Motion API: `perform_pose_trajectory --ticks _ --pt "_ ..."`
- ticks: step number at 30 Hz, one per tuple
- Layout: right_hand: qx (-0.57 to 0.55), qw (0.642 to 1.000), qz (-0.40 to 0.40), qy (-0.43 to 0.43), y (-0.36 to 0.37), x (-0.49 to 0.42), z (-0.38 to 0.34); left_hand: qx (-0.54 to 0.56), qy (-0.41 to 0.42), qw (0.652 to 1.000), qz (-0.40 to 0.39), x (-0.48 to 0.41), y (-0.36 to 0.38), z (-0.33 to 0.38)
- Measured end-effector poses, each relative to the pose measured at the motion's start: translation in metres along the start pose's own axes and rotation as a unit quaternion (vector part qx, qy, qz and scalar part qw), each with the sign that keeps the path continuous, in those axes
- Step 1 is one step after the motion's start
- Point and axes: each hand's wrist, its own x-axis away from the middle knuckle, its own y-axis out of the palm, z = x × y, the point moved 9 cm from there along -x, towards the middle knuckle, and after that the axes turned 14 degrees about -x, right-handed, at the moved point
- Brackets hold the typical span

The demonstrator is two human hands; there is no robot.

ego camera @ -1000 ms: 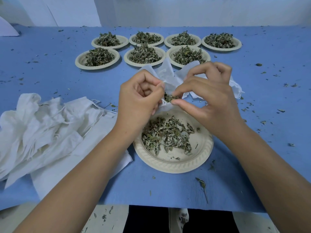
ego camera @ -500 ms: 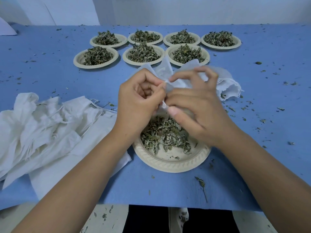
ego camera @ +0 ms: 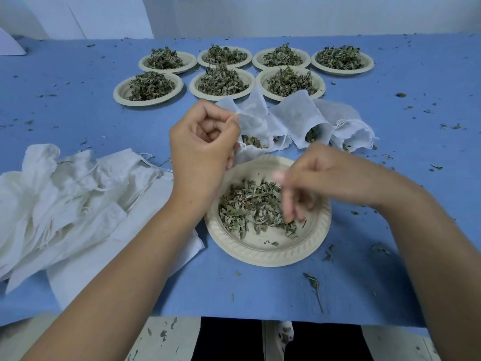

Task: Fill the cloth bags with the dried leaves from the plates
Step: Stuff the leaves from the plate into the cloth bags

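A near paper plate [ego camera: 268, 250] holds a thin layer of dried leaves [ego camera: 250, 204]. Just behind it lies a white cloth bag [ego camera: 256, 123] with leaves showing in its open mouth. My left hand [ego camera: 203, 147] pinches that bag's rim and holds the mouth up. My right hand [ego camera: 312, 183] hovers blurred over the plate, fingers pointing down into the leaves; whether it holds any leaves is unclear. Two more cloth bags [ego camera: 304, 118] [ego camera: 351, 131] with leaves inside lie to the right of the first.
Several paper plates heaped with dried leaves [ego camera: 221, 82] stand in two rows at the back. A pile of empty white cloth bags [ego camera: 65, 199] lies at the left. Leaf crumbs are scattered over the blue table [ego camera: 390, 269], whose front edge is close to me.
My right hand has left the bag's mouth and dropped down to the leaves on the near plate. My left hand keeps its pinch on the bag's rim.
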Motion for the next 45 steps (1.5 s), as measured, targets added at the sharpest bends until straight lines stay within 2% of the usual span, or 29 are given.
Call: perform_pose_trajectory --ticks 2,6,8,11,14,21,26,31,34,36,38,40,42,45 --pt "0.037 0.999 -0.017 0.025 0.008 -0.004 0.008 0.002 -0.003 1.0 0.001 -0.001 0.0 -0.001" --pt "0.048 0.991 0.107 -0.067 -0.021 -0.005 -0.007 -0.01 0.011 1.0 -0.008 0.0 0.001 0.001" --pt "0.1 0.988 0.087 -0.077 -0.013 -0.007 -0.007 -0.022 0.017 1.0 -0.015 0.001 0.003 0.003" --pt "0.231 0.972 0.014 -0.045 0.014 -0.015 0.003 -0.025 0.015 0.999 -0.018 0.002 0.004 0.003" --pt "0.244 0.967 0.036 -0.068 0.015 -0.018 -0.003 -0.023 0.017 0.999 -0.018 0.002 0.004 0.003" --pt "0.105 0.981 0.121 -0.112 -0.012 -0.002 -0.021 -0.023 0.014 1.0 -0.013 0.001 0.003 0.002" --pt "0.02 0.976 0.162 -0.142 -0.027 0.003 -0.027 -0.035 0.014 0.999 -0.019 0.001 0.004 0.001" --pt "-0.121 0.942 0.181 -0.255 -0.035 0.014 -0.045 -0.043 0.016 0.998 -0.05 0.001 0.011 0.0" --pt "-0.158 0.92 0.221 -0.283 -0.041 0.014 -0.043 -0.053 0.037 0.995 -0.073 0.004 0.016 0.004" --pt "-0.131 0.918 0.249 -0.279 -0.04 0.012 -0.039 -0.042 0.042 0.995 -0.08 0.005 0.017 0.006" --pt "-0.016 0.919 0.291 -0.267 -0.038 0.012 -0.036 -0.036 0.046 0.995 -0.085 0.006 0.018 0.007" --pt "0.106 0.904 0.316 -0.267 -0.033 0.013 -0.038 -0.044 0.052 0.993 -0.091 0.007 0.02 0.007" --pt "0.165 0.894 0.307 -0.283 -0.027 0.013 -0.042 -0.047 0.056 0.993 -0.092 0.007 0.02 0.006" --pt "0.144 0.912 0.246 -0.293 -0.024 0.009 -0.044 -0.045 0.054 0.995 -0.075 0.005 0.017 0.006"
